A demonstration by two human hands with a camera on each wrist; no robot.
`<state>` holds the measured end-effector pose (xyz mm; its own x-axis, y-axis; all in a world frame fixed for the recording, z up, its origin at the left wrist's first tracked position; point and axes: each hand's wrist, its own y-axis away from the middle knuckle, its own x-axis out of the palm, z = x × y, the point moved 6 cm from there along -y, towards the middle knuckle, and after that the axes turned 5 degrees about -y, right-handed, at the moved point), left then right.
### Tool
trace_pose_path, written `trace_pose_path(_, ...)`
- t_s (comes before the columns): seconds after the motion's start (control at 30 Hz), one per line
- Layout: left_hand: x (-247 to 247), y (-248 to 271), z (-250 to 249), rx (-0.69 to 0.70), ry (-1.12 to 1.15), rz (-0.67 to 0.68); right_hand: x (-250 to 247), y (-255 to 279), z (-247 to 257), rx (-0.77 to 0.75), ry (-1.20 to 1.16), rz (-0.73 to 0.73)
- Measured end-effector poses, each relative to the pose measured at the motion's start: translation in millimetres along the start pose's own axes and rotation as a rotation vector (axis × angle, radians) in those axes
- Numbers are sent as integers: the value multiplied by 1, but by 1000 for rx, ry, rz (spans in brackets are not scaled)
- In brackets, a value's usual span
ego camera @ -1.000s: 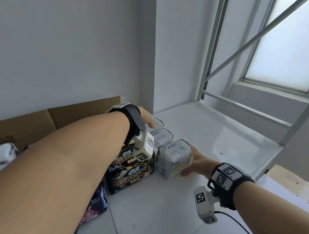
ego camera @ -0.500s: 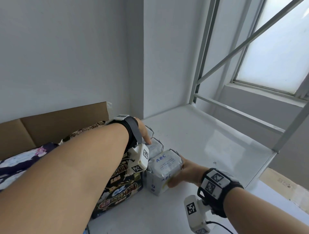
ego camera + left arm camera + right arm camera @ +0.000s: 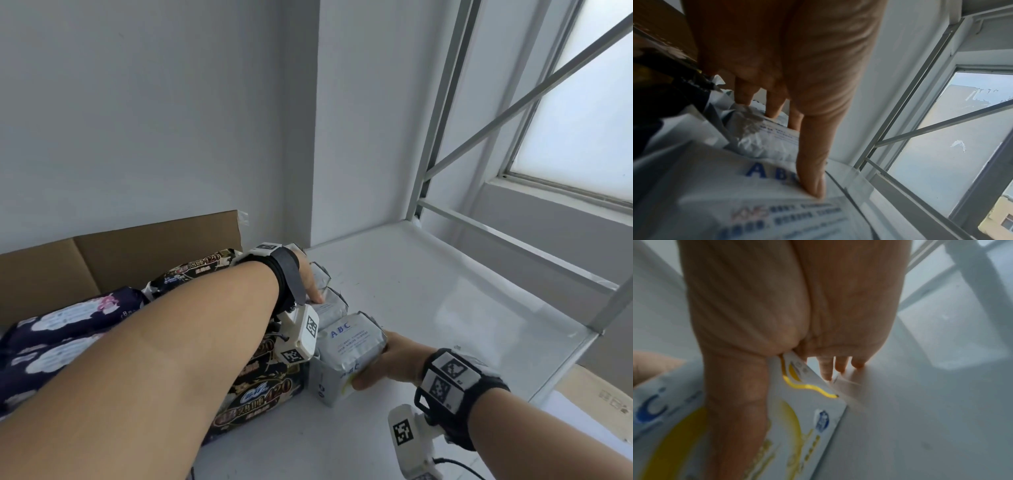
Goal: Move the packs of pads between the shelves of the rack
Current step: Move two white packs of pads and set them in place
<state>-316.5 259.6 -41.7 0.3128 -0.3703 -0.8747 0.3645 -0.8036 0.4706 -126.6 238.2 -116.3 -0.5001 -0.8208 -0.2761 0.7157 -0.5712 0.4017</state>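
Three white "ABC" packs of pads stand in a row on the white shelf (image 3: 445,308). My right hand (image 3: 376,363) grips the front pack (image 3: 349,346), thumb on its near face and fingers round its far side; the right wrist view shows that pack's yellow-printed face (image 3: 807,418). My left hand (image 3: 310,284) reaches across and lies on the two packs behind it (image 3: 330,305). In the left wrist view its straight thumb (image 3: 812,178) presses on an "ABC" pack (image 3: 756,203), and the fingers (image 3: 774,105) stretch over the farther pack.
Black "420" packs (image 3: 260,394) are stacked just left of the white row, with dark floral packs (image 3: 61,329) further left. Brown cardboard (image 3: 102,253) stands behind them against the wall. The rack's metal braces (image 3: 513,240) and a window close off the right side.
The head view has shifted, bringing the black and floral packs into sight. Both hands stay on the white packs, and the front pack leans a little more to the right.
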Motion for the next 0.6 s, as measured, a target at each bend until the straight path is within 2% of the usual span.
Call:
trace_pose_path(0.07,-3,7,1,19,106,22,-7,4,6,8,29,-12)
trace_pose_path(0.17,-30,29,17,29,143,-65,-26,13,26,84,97,-101)
trace_pose_path(0.27,-62,47,54,-36,94,-142,-28,21,75,-15,145,-134)
trace_pose_path(0.37,-71,56,90,-108,48,-123,7,24,120,-141,480,-80)
trace_pose_path(0.47,-53,51,112,-142,-11,-41,66,22,135,-219,825,58)
trace_pose_path(0.53,-37,45,118,-151,-43,55,101,18,131,-238,917,154)
trace_pose_path(0.6,-30,39,123,-151,-53,84,121,10,125,-218,953,208)
